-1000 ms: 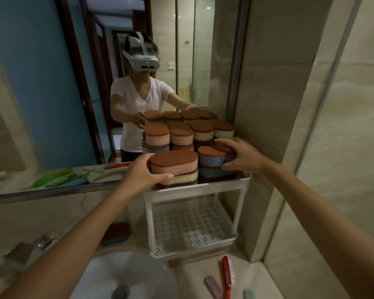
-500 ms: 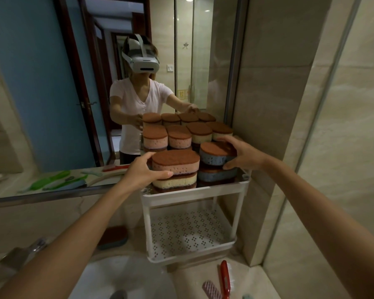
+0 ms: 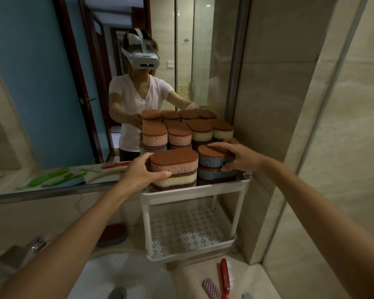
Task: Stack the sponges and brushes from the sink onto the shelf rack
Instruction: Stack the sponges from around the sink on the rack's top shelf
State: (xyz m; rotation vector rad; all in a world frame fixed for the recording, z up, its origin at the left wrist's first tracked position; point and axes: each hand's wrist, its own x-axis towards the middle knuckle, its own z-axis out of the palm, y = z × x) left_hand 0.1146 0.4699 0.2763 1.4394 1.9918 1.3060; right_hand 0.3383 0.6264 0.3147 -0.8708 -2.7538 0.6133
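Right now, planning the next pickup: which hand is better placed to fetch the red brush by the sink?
Likely the right. The red brush lies on the counter below the rack's right side, nearer the right hand, which grips the upper blue sponge. The left hand grips the pink sponge farther left.

The room is dim, with a warm yellow-green cast over everything. 1 small ceiling lamp (image 3: 208, 5) shows as a bright spot in the mirror (image 3: 41, 83), and a soft sheen lies on the tiled wall (image 3: 343, 126) at the right. The underside of the rack (image 3: 194, 189) is shaded; a paler patch falls on its lower shelf (image 3: 188, 231). The pink sponge (image 3: 175, 165) and blue sponge (image 3: 212, 161) at the centre are sharpest, their pores plain. The tap (image 3: 20, 253) and the red brush (image 3: 224, 277) near the bottom edge look soft. The wide lens bows wall lines and stretches the left forearm (image 3: 58, 249) and right forearm (image 3: 324, 214) toward the corners.
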